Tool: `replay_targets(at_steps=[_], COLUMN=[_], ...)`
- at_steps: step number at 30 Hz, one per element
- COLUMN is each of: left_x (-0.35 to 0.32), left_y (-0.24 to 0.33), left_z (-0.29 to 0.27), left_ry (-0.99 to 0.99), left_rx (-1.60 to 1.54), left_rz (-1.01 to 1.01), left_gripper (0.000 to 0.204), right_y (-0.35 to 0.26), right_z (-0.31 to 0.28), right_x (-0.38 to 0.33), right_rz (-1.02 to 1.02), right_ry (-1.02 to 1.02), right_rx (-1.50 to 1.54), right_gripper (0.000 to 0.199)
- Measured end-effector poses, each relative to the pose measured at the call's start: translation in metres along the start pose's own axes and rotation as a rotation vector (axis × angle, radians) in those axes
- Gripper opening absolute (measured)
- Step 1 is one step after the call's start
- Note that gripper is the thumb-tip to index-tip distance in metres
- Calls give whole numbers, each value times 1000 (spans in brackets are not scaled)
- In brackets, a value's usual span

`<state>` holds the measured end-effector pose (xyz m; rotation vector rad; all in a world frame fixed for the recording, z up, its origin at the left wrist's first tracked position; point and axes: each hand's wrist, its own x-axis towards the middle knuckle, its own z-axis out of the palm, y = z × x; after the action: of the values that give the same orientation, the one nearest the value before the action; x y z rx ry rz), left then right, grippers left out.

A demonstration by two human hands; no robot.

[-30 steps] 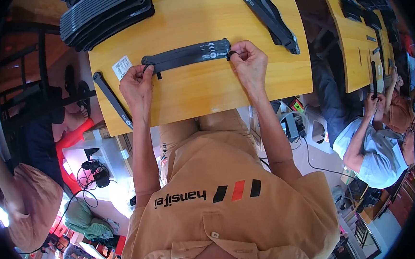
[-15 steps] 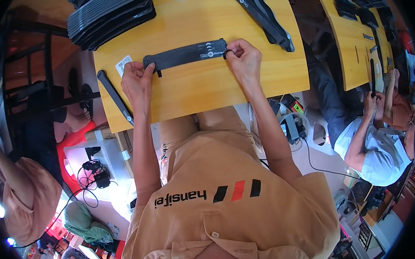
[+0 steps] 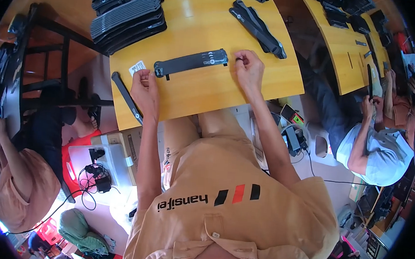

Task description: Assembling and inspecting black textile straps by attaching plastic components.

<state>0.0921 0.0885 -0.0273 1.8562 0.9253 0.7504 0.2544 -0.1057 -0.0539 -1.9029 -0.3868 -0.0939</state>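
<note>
A long, flat folded black fabric piece point(image 3: 190, 64) with pale print lies on the yellow table in front of me, with a short black tab under each end. My left hand point(image 3: 145, 92) is beside its left end, fingers loosely bent and apart; I see nothing held in them. My right hand point(image 3: 250, 74) is just off its right end, its thumb and fingers pinched on a small dark band point(image 3: 239, 59). A gap separates that hand from the fabric piece. A white printed label point(image 3: 137, 67) lies by my left fingertips.
At the far left stands a stack of folded black fabric pieces point(image 3: 128, 23). More black strips point(image 3: 258, 29) lie at the far right, and one narrow black strip point(image 3: 126, 96) by the left edge. Co-workers sit on both sides, one in a light blue shirt point(image 3: 377, 151).
My right hand has drawn away to the right from the fabric piece's end, with the small dark band at its fingertips. My left thumb has come off the left end.
</note>
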Motion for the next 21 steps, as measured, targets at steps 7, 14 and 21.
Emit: replay_targets(at_steps=[7, 14, 21], left_x=[-31, -40, -36], left_y=[5, 1, -7], left_z=[26, 48, 43], left_ry=[-164, -403, -414], left_rx=[389, 677, 677], left_rz=[627, 619, 619], left_gripper=[50, 73, 71], right_y=[-30, -18, -18], right_z=[-9, -3, -1], right_x=[-34, -39, -38], right_rz=[-396, -496, -488], right_ry=[-323, -476, -487], right_rx=[-322, -562, -645], right_gripper=[42, 56, 57])
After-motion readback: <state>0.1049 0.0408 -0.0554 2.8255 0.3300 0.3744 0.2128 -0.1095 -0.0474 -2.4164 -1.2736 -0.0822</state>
